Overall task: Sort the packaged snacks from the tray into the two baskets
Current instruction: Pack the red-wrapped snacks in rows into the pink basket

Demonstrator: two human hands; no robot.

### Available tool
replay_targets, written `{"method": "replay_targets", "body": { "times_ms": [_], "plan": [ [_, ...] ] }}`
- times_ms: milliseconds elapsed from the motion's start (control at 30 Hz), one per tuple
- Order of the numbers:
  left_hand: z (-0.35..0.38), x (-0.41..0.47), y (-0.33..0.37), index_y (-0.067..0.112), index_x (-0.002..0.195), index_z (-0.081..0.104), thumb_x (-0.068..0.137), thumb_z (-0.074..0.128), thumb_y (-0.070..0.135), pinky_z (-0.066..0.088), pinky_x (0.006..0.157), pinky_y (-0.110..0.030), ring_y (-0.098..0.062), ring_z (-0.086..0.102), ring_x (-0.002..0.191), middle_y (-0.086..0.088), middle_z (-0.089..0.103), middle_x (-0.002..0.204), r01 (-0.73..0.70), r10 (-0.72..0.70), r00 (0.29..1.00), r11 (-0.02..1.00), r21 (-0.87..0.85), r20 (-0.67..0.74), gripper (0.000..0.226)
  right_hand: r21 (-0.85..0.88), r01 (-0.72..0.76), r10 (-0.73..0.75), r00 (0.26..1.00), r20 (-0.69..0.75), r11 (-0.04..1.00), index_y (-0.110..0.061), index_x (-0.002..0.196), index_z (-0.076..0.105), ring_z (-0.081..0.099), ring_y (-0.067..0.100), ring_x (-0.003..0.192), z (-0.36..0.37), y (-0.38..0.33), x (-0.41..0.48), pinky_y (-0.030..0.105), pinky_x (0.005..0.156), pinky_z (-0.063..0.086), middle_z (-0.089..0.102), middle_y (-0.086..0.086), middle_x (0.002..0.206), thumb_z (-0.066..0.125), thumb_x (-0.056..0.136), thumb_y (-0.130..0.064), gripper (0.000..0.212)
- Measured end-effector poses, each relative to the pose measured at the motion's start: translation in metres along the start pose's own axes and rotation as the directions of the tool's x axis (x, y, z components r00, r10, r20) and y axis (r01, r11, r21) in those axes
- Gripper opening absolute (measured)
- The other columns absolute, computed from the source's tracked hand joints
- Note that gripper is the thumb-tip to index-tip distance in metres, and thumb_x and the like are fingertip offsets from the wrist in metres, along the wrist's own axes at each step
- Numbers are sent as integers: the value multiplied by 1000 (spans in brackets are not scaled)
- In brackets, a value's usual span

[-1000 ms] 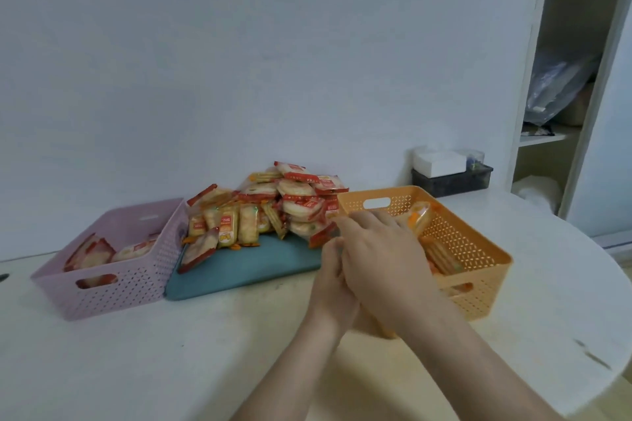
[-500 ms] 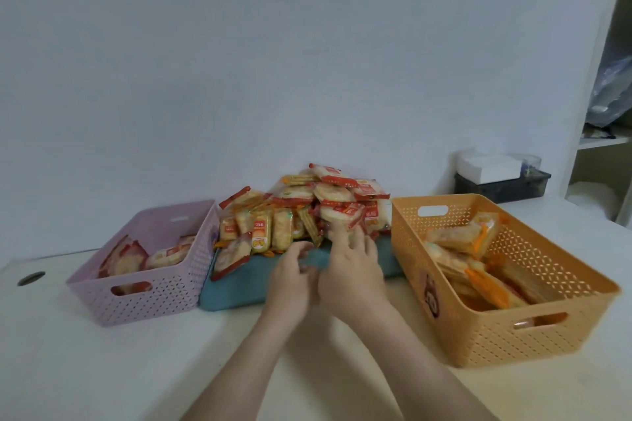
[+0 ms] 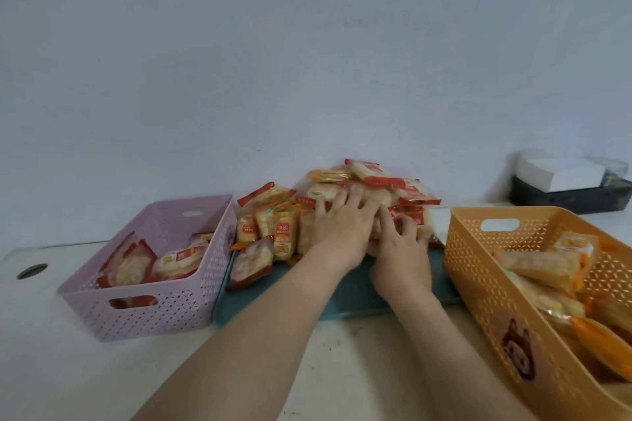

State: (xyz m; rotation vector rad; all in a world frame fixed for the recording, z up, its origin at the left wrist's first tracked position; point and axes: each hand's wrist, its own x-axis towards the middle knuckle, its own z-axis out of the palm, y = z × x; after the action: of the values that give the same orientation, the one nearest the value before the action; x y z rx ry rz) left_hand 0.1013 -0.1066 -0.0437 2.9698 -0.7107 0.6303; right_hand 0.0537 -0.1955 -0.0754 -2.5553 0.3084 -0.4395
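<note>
A heap of packaged snacks [image 3: 273, 215], some red-edged and some yellow, lies on a teal tray [image 3: 345, 297] between the two baskets. My left hand [image 3: 342, 229] rests on the middle of the heap with its fingers spread over the packets. My right hand [image 3: 400, 249] sits beside it, fingers curled onto packets at the heap's right side; whether either hand grips a packet is hidden. The pink basket [image 3: 154, 314] at the left holds a few red-edged packets. The orange basket [image 3: 485, 284] at the right holds several yellow and orange packets.
A dark box with white tissues [image 3: 564, 184] stands at the back right by the wall. A round cable hole [image 3: 31, 271] lies in the white tabletop at the far left. The wall runs right behind the tray.
Both hands have moved from the orange basket's near corner leftward and forward onto the snack heap. The camera view has swung left and closer.
</note>
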Motion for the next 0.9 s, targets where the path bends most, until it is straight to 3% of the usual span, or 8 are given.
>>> {"method": "replay_targets", "body": {
  "times_ms": [133, 233, 367, 500, 633, 700, 800, 900],
  "plan": [
    [4, -16, -1, 35, 138, 36, 91, 52, 24, 23, 106, -46, -23, 34, 130, 1, 42, 141, 57, -74, 970, 995, -78, -231, 51, 127, 76, -45, 973, -226, 989, -28, 145, 35, 30, 33, 133, -5, 5, 1, 41, 105, 37, 37, 2, 150, 57, 84, -2, 70],
    [-5, -33, -7, 22, 136, 42, 93, 52, 34, 30, 107, -43, -26, 36, 124, -7, 43, 134, 118, -219, 924, 943, -311, -314, 46, 216, 243, -149, 914, -377, 946, -20, 133, 54, 44, 32, 119, -24, -9, 3, 38, 100, 37, 54, 2, 138, 52, 83, -5, 52],
    [-41, -67, -23, 13, 135, 43, 96, 52, 34, 25, 91, -6, -11, 42, 115, -3, 48, 130, 119, -376, 889, 741, -661, -262, 45, 362, 402, -216, 862, -458, 841, -16, 117, 66, 52, 27, 110, -46, -42, -10, 34, 95, 41, 64, 4, 118, 55, 78, -2, 42],
    [-80, -104, -57, 25, 124, 45, 96, 52, 35, 37, 74, -16, -7, 56, 99, 13, 57, 107, 161, -495, 803, 716, -680, -332, 31, 421, 520, -294, 819, -493, 743, -17, 112, 68, 55, 25, 103, -48, -97, -32, 26, 89, 40, 66, 2, 110, 57, 76, -1, 41],
    [-120, -131, -101, 33, 121, 43, 95, 53, 32, 51, 82, -26, -5, 61, 99, 10, 61, 112, 127, -637, 641, 638, -759, -428, 28, 487, 656, -400, 747, -532, 577, -13, 113, 66, 56, 22, 102, -36, -163, -47, 24, 88, 44, 64, 2, 111, 55, 79, 3, 40],
    [-126, -141, -130, 36, 126, 39, 94, 53, 32, 53, 86, -30, -5, 61, 101, 10, 60, 115, 182, -671, 627, 620, -764, -395, 35, 538, 678, -545, 730, -412, 501, -16, 130, 56, 49, 25, 123, -22, -190, -53, 30, 104, 41, 54, 6, 133, 50, 82, 8, 54],
    [-116, -152, -160, 38, 144, 21, 81, 56, 56, 48, 98, -47, -18, 53, 124, 3, 49, 140, 493, -718, 694, 527, -692, -52, 74, 474, 605, -682, 731, -11, 640, -31, 154, 9, -6, 25, 149, 7, -198, -57, 34, 117, 10, 1, 3, 163, 40, 83, 12, 88],
    [-91, -169, -166, 26, 146, 27, 85, 58, 32, 42, 104, -41, -21, 45, 131, 1, 44, 144, 565, -700, 712, 620, -544, -58, 69, 361, 564, -630, 771, 91, 742, -24, 154, 10, -3, 25, 149, 29, -169, -58, 35, 118, 7, 7, 6, 162, 42, 86, 4, 80]
  ]
}}
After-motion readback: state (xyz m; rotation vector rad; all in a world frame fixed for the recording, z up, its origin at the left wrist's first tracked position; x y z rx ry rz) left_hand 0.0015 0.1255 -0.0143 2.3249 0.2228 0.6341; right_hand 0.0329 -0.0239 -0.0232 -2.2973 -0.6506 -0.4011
